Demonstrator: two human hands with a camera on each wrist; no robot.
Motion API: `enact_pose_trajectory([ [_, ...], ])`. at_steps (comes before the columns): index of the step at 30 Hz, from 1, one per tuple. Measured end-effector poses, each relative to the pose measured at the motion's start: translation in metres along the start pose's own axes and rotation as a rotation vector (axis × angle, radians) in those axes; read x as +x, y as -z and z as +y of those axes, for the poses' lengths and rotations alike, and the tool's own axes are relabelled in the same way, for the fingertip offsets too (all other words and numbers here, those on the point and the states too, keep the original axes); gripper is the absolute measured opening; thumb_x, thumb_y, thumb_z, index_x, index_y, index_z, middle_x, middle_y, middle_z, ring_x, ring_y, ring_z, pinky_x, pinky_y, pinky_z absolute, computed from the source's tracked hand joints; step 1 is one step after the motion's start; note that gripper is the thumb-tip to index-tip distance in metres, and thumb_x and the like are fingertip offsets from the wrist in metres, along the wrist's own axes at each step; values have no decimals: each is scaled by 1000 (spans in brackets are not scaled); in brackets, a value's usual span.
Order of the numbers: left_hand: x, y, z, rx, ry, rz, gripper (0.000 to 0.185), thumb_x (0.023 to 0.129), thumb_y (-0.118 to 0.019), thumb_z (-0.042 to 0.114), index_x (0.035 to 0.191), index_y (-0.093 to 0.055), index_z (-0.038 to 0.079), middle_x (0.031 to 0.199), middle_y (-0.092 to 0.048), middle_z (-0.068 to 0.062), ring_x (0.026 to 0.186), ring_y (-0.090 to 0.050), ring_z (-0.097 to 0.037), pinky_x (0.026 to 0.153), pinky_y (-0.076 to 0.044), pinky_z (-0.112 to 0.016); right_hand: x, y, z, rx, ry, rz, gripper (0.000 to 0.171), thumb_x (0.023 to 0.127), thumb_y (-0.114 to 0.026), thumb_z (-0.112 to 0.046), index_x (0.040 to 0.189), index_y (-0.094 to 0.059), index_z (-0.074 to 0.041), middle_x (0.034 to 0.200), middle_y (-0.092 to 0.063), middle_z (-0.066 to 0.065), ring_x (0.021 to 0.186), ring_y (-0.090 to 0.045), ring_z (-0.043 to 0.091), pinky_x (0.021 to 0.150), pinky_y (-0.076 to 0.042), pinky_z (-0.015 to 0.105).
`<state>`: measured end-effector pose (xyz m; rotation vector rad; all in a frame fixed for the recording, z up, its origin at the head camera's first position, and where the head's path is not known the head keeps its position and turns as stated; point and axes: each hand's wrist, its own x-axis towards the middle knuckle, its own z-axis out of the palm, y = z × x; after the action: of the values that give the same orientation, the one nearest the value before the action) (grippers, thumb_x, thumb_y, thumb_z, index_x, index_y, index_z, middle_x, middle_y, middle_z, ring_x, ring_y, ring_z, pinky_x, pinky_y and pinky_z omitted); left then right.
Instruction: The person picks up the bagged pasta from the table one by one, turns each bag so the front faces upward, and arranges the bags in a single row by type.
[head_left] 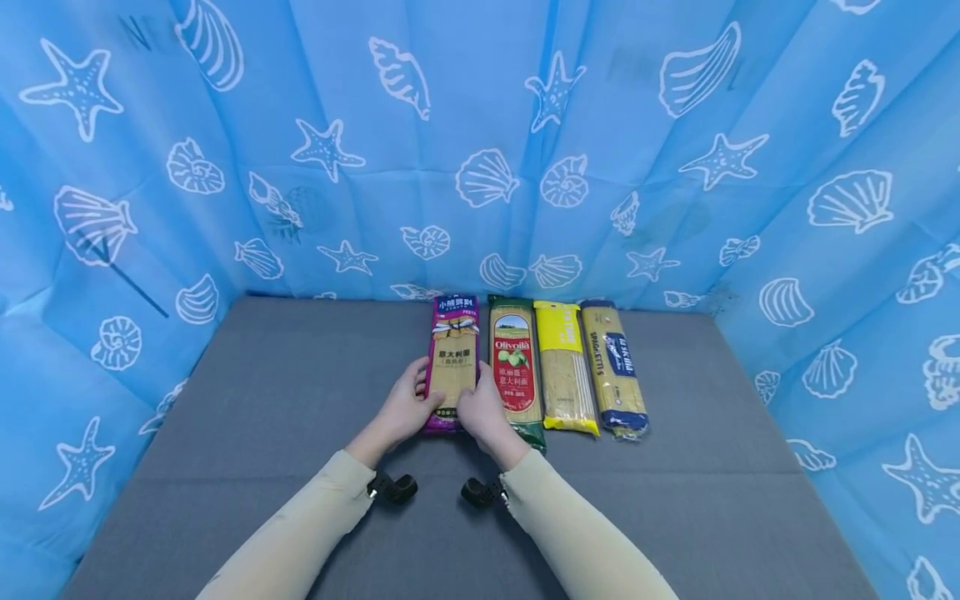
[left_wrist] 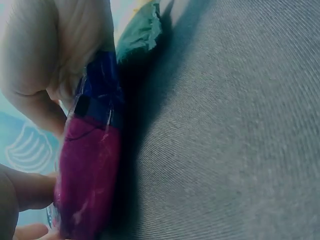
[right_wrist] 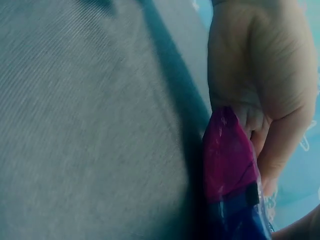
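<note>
Left: grey tabletop (head_left: 285,417), blue curtain with white shells and starfish (head_left: 112,208) behind it and on both sides.

Left hand (head_left: 405,410) at the left edge of the purple spaghetti pack (head_left: 452,358), near its lower end; fingers (head_left: 420,371) curled along that edge, thumb laid over the front. In the left wrist view, same pack (left_wrist: 90,170) seen end-on, magenta with a dark blue band, lying flat on the grey surface, fingers (left_wrist: 25,192) pressing against its side from below left.

Right hand (head_left: 483,412) at the right edge of the same pack, down in the narrow gap between it and the next one; fingers curled, gripping the edge, thumb on the front. In the right wrist view, magenta corner of the pack (right_wrist: 227,170) pinched between thumb and curled fingers (right_wrist: 277,145).

Purple pack flat on the tabletop, long side running away from the person, leftmost of a row of four. Just beside it to the right: green and red Olivoila pack (head_left: 514,371), lower end partly hidden by the right hand. Next, touching or nearly so: yellow-topped pack (head_left: 566,371). Last on the right: clear pack with a blue label (head_left: 615,371), tilted slightly, lower end angled outward.

Both forearms in beige sleeves (head_left: 315,517), a small black wrist camera under each.
</note>
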<state>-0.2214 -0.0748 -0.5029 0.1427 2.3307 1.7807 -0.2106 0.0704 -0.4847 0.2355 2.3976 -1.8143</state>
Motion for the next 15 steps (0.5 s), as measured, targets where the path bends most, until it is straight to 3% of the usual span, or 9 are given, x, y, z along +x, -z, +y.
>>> enact_pose_trajectory([
  [4,-1,1,1,25,2,-10,70,96,-59,5,153,-19,5,149,-34,-21,130,-43,-33,101,-43,-42,1,0,0,-81,71,27,62,94,-40,5,152,-18,-1,145,-36,22,126,-43,31,104,-37,47],
  [11,4,7,-5,-10,-37,23,69,95,-54,-5,153,-17,2,154,-25,-19,135,-37,-34,104,-39,-38,-4,9,-9,-237,244,33,48,98,-45,-2,145,-36,0,140,-41,20,127,-43,31,102,-39,46],
  [15,0,14,-5,79,-64,79,66,97,-53,1,153,-19,3,154,-26,-19,135,-37,-35,105,-38,-40,-12,24,-11,-342,355,37,45,99,-50,-10,142,-41,-4,143,-39,15,130,-41,27,105,-37,46],
])
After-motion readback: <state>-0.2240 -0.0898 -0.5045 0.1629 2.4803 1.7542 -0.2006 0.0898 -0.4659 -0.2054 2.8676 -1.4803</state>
